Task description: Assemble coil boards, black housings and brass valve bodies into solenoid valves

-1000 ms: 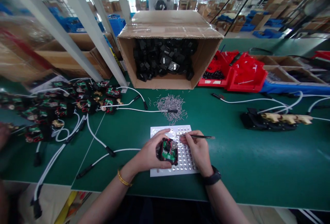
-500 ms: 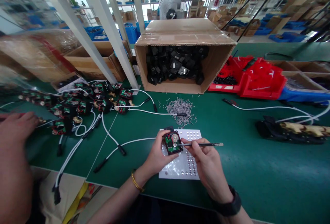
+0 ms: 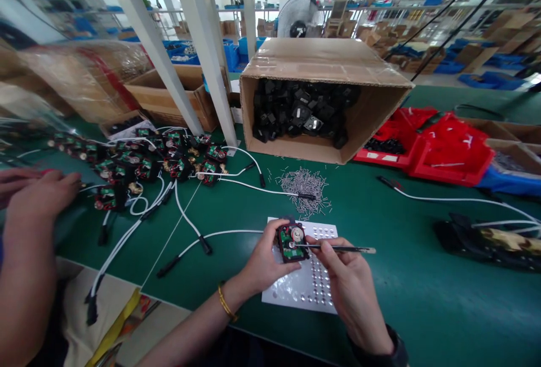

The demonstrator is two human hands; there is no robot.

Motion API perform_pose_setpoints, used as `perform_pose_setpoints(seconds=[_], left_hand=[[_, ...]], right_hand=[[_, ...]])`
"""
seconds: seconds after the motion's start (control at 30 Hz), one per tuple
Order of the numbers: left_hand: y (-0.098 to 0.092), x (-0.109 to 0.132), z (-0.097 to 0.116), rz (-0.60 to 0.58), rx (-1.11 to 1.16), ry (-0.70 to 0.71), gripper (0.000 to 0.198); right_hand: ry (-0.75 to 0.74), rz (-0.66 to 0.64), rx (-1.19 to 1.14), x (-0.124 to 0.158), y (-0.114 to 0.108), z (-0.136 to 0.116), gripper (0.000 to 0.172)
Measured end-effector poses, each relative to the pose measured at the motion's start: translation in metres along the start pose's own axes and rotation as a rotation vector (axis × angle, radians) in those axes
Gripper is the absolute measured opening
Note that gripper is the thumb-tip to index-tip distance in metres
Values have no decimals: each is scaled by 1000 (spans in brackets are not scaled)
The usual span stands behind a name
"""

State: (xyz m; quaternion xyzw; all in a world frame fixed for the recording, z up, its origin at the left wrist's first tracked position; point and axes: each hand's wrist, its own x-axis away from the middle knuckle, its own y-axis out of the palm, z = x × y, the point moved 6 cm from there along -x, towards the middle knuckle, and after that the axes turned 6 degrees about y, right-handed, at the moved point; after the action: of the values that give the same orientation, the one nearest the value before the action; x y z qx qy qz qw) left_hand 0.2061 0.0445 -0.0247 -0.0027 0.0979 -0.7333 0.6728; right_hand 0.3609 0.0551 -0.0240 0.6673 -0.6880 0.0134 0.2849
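Observation:
My left hand grips a small black housing with a green circuit board, red wires and a round metal part inside. A white cable runs leftward from beside it. In my right hand is a pair of tweezers, held level, with the tips at a small round silvery piece on the board. Whether the tips pinch that piece I cannot tell. Beneath both hands lies a white sheet bearing rows of small shiny round pieces.
Behind the sheet is a heap of small metal pins. A cardboard box of black housings stands farther back, red bins to its right. Wired assemblies crowd the left, near a co-worker's hand. A black assembly lies right.
The whole view has shifted, so things appear farther right and slightly lower. Both hands keep their hold, and the tweezers stay at the same part of the board.

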Motion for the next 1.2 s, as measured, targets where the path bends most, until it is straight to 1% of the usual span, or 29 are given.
perform_pose_setpoints(seconds=[0.23,0.43,0.57,0.7,0.8,0.93,1.0,1.07,1.13,1.2], left_hand=[[-1,0,-2,-2,14,1,76],[-1,0,-3,-5,25,-21,76],[0,1,-8,-10,46,-39,78],[-2,0,-11,-6,25,2,90],[-5,0,-9,3,-34,55,92],[-3,3,-9,28,-51,79,86],[0,5,-12,54,13,81,86],[2,7,-13,95,78,119,82],[2,8,-9,114,56,209,68],[2,8,-4,95,-59,304,51]], right_hand=[[-37,16,93,-1,2,-4,26],[-16,16,102,-1,4,-2,26],[-23,24,115,-2,2,-2,26],[-29,10,120,-3,2,-2,24],[-43,8,126,-2,4,-4,24],[-46,14,128,-2,5,-7,25],[-48,18,134,-4,5,-8,25],[-64,19,147,-7,6,-8,25],[-90,19,184,-6,9,-8,24],[-151,49,296,3,12,-10,22]])
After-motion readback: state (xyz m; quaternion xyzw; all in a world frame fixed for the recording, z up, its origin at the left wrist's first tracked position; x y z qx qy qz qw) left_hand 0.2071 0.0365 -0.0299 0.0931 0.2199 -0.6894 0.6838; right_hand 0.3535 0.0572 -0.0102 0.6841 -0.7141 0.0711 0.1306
